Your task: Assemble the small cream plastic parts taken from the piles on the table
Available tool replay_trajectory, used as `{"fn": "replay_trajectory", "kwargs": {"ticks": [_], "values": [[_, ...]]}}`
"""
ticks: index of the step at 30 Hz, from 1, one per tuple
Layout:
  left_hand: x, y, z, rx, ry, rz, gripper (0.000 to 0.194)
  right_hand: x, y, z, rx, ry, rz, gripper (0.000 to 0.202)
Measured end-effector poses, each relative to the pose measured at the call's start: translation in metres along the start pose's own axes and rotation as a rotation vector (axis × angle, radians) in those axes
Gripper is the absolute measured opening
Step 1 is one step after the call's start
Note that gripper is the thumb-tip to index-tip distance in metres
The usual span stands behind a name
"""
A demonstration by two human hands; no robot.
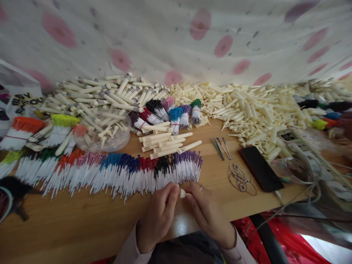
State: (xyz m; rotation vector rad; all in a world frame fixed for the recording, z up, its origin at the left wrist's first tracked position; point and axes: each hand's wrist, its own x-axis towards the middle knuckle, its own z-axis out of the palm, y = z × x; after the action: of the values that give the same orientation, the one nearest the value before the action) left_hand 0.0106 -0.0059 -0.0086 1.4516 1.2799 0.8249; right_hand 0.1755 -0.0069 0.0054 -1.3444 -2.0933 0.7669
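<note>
The left fingers (pixel 172 200) curl around a small cream piece, (pixel 182 193) the right fingers (pixel 194 207) pinched at its exposed end, so slipping from that narrow grip could drop it among purple-tipped sticks (pixel 187 167) just beyond them

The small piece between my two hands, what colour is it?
The small piece is pale cream; the head view, the only one, shows it.

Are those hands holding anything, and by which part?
A cream piece, apparently in the left hand, with the right hand at its exposed end; which part is gripped can't be told.
</note>
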Motion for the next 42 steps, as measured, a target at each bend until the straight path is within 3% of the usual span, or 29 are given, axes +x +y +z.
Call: {"fn": "replay_trajectory", "kwargs": {"ticks": [4, 8, 18, 22, 26, 29, 33, 37, 40, 42], "values": [[0.0, -0.003, -0.001, 0.038, -0.016, 0.041, 0.037, -0.003, -0.002, 0.005, -0.152, 0.011, -0.045, 0.028], [-0.001, -0.002, -0.001, 0.075, 0.058, 0.117, 0.033, -0.006, -0.004, 0.011, -0.12, 0.053, -0.063, 0.029], [0.001, 0.0, -0.003, 0.132, 0.011, 0.175, 0.032, -0.004, -0.011, 0.005, 0.446, -0.022, 0.214, 0.043], [0.003, 0.001, -0.005, 0.116, -0.024, 0.117, 0.034, -0.007, -0.007, 0.012, 0.635, -0.046, 0.342, 0.046], [0.0, 0.004, -0.003, -0.045, 0.008, -0.012, 0.023, -0.01, -0.01, 0.022, 0.727, 0.057, 0.403, 0.037], [-0.002, 0.004, 0.001, -0.202, -0.052, -0.076, 0.027, -0.006, -0.015, 0.021, 0.662, 0.06, 0.314, 0.03], [-0.001, 0.001, 0.002, -0.27, -0.079, -0.095, 0.03, 0.0, -0.013, 0.007, 0.307, -0.021, 0.108, 0.027], [0.0, 0.0, -0.007, -0.132, -0.102, -0.034, 0.027, 0.0, -0.006, -0.02, -0.009, -0.021, -0.014, 0.026], [0.0, 0.007, -0.018, -0.008, -0.235, 0.04, 0.028, 0.002, -0.007, -0.038, -0.095, -0.021, -0.06, 0.021], [0.0, 0.013, -0.024, 0.043, -0.338, 0.078, 0.028, 0.006, -0.012, -0.044, -0.102, -0.099, -0.122, 0.021]]}}
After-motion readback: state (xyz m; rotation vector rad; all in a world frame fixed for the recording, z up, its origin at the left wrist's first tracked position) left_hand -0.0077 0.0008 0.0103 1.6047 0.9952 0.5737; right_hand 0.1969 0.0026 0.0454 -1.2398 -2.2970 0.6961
